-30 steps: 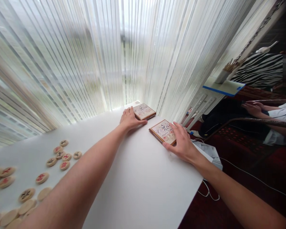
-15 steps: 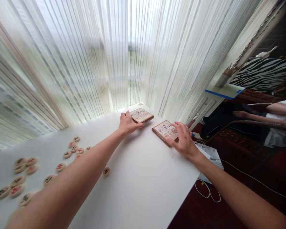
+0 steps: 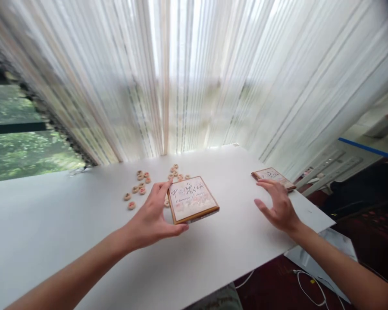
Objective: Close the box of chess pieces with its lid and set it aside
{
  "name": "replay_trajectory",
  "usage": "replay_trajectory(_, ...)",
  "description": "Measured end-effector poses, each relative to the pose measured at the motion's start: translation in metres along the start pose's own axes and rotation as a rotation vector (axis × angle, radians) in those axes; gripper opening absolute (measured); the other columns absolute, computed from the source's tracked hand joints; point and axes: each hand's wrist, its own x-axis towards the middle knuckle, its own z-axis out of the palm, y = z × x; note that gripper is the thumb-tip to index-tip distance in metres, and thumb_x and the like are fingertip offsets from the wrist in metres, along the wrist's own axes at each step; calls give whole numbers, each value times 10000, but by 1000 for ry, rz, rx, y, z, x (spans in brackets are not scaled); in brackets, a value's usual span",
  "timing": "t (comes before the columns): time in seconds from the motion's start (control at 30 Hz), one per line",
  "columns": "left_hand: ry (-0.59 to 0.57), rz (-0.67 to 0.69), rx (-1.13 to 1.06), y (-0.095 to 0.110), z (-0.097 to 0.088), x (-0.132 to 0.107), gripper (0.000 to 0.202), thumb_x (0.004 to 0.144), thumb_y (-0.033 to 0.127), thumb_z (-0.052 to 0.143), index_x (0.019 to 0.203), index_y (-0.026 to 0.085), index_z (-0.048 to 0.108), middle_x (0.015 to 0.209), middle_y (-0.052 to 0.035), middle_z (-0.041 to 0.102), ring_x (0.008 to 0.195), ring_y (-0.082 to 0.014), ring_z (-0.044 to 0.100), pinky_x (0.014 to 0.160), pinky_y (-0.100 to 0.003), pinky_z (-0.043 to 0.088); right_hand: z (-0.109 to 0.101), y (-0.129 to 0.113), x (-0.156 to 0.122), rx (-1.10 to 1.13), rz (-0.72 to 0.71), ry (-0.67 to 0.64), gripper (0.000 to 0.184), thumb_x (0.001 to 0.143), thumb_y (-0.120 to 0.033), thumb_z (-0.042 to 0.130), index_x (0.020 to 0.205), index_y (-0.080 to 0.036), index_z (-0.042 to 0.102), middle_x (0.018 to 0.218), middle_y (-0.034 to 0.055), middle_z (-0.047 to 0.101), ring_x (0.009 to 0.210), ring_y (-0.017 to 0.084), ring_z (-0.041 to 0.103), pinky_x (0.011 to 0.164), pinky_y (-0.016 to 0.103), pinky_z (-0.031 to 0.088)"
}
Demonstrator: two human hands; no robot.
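Note:
My left hand (image 3: 157,215) grips the left edge of a flat Chinese chess box (image 3: 194,199), thumb along its near side and fingers at the far corner. The box is held above the white table, its printed lid facing up. My right hand (image 3: 278,204) is open over the table, fingers apart and holding nothing. Just beyond its fingertips a second box (image 3: 273,175) with the same print lies by the table's right end. Round wooden chess pieces (image 3: 142,190) with red and black characters lie behind and left of the held box, some partly hidden by it.
The white table (image 3: 64,224) runs along a window with a striped string curtain (image 3: 194,86). White cables (image 3: 310,286) and a pale panel (image 3: 323,249) are below the table's right edge. A ledge with blue edging (image 3: 368,148) stands at the right.
My left hand has lifted its box and carried it left, towards the chess pieces. My right hand has come off the other box, which stays on the table. The view has turned left.

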Motion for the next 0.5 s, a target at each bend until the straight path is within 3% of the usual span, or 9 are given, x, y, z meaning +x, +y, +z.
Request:
replay_trajectory(0.1,15,-8,31,-22,-9,-59,1203,717,513,889,1682,290,207,1592,-168,405,1498,-421,418,1233,-603,421,11,-86,8,288,-150,-315,556,967,-448,631,1468,-250,495,1439,176,571,1367,372,554,1124,555,495)
replay_trajectory(0.23,12,-32,59,-36,-15,-102,1230,705,479,901,1684,249,193,1622,-191,363,1542,-440,348,1257,-616,383,29,-181,31,499,-330,-591,1040,835,-623,797,1650,-268,258,1652,197,358,1553,404,336,1240,621,369)
replay_trajectory(0.37,23,-9,74,-38,-23,-117,1248,696,467,905,1681,233,175,1623,-201,340,1544,-429,336,1273,-597,367,47,-231,52,453,-444,-768,1347,665,-703,889,1695,-231,161,1728,238,216,1606,463,181,1255,694,268)
replay_trajectory(0.5,33,50,76,-35,-32,-118,1263,693,472,909,1689,262,162,1604,-196,374,1535,-440,347,1257,-615,383,48,-251,61,406,-512,-821,1339,630,-555,942,1694,-220,200,1661,247,338,1554,455,283,1230,661,316)
